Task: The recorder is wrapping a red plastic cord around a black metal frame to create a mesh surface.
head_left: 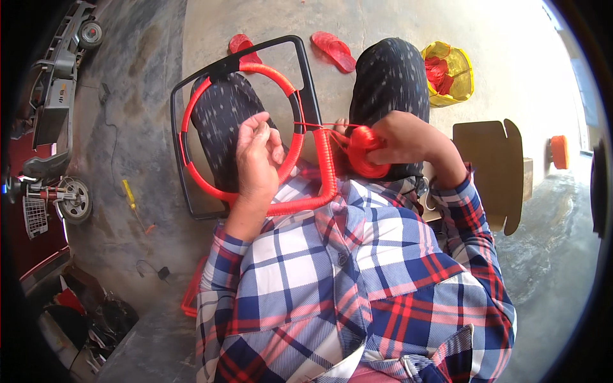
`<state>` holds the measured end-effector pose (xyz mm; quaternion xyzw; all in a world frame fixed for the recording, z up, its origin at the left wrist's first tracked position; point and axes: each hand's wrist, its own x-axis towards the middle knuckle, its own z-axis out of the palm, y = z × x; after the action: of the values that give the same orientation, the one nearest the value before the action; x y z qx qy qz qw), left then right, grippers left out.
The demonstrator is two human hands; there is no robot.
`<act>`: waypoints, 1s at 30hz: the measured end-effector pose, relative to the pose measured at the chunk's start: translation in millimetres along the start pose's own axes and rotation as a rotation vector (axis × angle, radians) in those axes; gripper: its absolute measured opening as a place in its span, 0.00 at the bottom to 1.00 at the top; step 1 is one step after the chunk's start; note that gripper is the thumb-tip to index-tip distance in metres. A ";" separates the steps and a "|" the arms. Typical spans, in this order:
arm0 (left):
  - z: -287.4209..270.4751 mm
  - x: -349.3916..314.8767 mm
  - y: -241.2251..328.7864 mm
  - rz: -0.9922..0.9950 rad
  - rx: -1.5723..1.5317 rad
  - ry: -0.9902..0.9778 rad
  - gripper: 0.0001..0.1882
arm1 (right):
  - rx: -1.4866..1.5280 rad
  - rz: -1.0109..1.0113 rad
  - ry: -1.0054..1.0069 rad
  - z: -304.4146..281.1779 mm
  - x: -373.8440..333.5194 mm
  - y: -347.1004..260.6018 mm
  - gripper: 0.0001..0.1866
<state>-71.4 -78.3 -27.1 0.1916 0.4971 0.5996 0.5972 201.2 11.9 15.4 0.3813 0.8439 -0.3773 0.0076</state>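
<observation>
A black rectangular frame point(239, 52) with a round inner ring point(279, 76) rests over my lap, tilted. Red cord is wound round most of the ring and along the frame's near right corner point(327, 167); a few ring stretches show black. My left hand point(258, 153) is over the ring's opening, fingers loosely curled and apart, with nothing visible in them. To the right of the frame, my right hand point(402, 142) grips a bundle of glossy red cord point(365, 152). Thin red strands run from the ring's right side to this bundle.
Red slippers point(333, 51) lie beyond my knees. A yellow container point(469, 73) holding red cord stands at the far right, near an open cardboard box point(488, 172). On the left are a yellow-handled tool point(129, 193), a cable and a parked wheeled vehicle point(60, 96).
</observation>
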 end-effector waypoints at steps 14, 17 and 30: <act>4.0 8.1 7.0 -0.225 -0.002 -0.346 0.22 | 1.643 -0.103 0.914 -10.9 -51.8 116.9 0.09; 10.2 5.5 13.7 -0.242 0.079 -0.328 0.20 | 1.183 0.038 0.605 13.0 -9.8 5.1 0.19; 10.3 -1.2 8.0 -0.324 0.008 -0.136 0.06 | 1.212 0.120 0.281 73.4 8.1 -19.3 0.12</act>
<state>-66.9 -74.0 -15.7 0.1516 0.4824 0.4791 0.7174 162.7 -38.3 -27.3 0.4107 0.4499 -0.7342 -0.2998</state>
